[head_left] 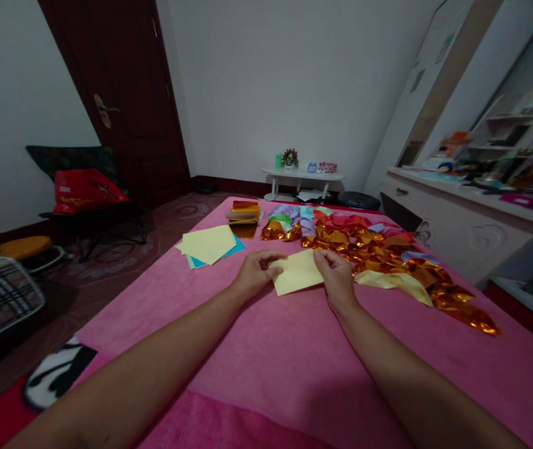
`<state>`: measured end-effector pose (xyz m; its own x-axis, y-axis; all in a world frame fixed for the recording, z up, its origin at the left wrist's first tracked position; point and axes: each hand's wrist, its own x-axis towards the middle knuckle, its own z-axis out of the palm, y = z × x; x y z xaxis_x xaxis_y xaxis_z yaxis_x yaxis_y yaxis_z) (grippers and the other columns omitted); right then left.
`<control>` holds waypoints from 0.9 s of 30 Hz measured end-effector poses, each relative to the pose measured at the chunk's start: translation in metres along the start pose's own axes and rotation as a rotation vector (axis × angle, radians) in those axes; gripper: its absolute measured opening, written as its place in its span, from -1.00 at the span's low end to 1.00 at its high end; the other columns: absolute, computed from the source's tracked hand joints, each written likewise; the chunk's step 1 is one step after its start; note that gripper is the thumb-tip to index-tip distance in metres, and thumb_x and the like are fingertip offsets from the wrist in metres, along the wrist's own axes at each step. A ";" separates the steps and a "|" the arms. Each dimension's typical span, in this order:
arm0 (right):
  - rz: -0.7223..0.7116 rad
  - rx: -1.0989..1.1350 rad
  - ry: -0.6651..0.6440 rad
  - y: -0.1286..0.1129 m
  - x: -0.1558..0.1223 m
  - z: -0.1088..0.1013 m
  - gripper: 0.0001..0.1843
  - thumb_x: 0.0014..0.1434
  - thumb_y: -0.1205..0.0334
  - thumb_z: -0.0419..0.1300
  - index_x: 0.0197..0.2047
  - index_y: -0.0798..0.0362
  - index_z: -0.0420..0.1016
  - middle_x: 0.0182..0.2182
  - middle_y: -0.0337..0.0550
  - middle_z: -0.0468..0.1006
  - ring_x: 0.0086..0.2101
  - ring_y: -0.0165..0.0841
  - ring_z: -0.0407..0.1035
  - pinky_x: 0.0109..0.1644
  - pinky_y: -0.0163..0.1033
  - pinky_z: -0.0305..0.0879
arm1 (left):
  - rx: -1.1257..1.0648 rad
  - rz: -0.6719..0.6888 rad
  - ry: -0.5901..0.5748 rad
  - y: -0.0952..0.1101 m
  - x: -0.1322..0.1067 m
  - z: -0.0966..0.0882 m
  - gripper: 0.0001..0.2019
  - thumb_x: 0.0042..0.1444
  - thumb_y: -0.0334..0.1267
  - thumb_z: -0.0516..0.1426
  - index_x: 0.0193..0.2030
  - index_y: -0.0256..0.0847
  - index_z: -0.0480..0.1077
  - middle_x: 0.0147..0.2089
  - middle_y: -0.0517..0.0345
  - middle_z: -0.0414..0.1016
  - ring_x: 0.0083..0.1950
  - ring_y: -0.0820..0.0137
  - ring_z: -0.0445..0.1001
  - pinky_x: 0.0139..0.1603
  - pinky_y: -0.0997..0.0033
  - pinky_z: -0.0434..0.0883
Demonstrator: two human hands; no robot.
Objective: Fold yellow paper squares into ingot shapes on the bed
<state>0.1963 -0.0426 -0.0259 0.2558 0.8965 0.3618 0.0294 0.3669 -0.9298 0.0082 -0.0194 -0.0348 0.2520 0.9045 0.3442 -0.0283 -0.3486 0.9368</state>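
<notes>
My left hand [254, 273] and right hand [336, 274] each pinch one side edge of the yellow paper sheet [297, 272], which lies mid-way on the pink bed [294, 362]. I judge it light, thin and easily creased, so holding it by the edges is best.

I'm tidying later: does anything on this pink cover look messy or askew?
Yes: the gold foil pieces sprawl crumpled on the right, and the paper stack is fanned unevenly. The yellow sheet lies flat.

Left hand [254, 272] and right hand [337, 274] hide side edges of the yellow sheet [297, 272].
</notes>
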 end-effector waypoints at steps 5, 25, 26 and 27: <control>0.033 0.059 0.002 0.003 0.002 -0.001 -0.74 0.03 0.00 0.24 -0.43 0.04 0.51 -0.54 -0.31 0.46 -0.51 -0.41 0.26 -0.45 -0.33 0.12 | 0.023 0.000 0.018 -0.001 0.000 0.000 -0.71 -0.13 -0.34 0.27 -0.18 -0.28 0.52 -0.26 0.07 0.55 -0.32 0.40 0.46 -0.32 0.49 0.36; 0.248 0.275 -0.160 -0.003 0.005 -0.007 -0.84 -0.11 0.14 0.29 -0.46 0.05 0.58 -0.48 -0.20 0.58 -0.46 -0.33 0.40 -0.37 -0.26 0.29 | 0.042 0.068 0.039 0.004 -0.002 -0.001 -0.78 -0.09 -0.34 0.26 -0.22 -0.26 0.54 -0.26 0.07 0.56 -0.31 0.41 0.45 -0.29 0.48 0.34; 0.252 0.272 -0.166 -0.003 0.005 -0.007 -0.83 -0.11 0.13 0.29 -0.45 0.05 0.58 -0.48 -0.18 0.58 -0.47 -0.32 0.40 -0.38 -0.26 0.29 | 0.039 0.066 0.040 0.003 -0.002 -0.001 -0.77 -0.09 -0.35 0.26 -0.23 -0.26 0.54 -0.26 0.07 0.56 -0.30 0.40 0.45 -0.29 0.47 0.34; 0.254 0.269 -0.169 -0.004 0.004 -0.006 -0.81 -0.11 0.12 0.29 -0.44 0.06 0.59 -0.49 -0.17 0.59 -0.48 -0.31 0.40 -0.39 -0.25 0.30 | 0.034 0.062 0.041 0.003 -0.002 -0.001 -0.77 -0.10 -0.35 0.27 -0.23 -0.26 0.54 -0.26 0.06 0.56 -0.30 0.40 0.45 -0.29 0.47 0.34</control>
<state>0.2032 -0.0417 -0.0211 0.0598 0.9869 0.1497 -0.2736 0.1604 -0.9484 0.0069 -0.0217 -0.0324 0.2108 0.8900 0.4042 -0.0098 -0.4116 0.9113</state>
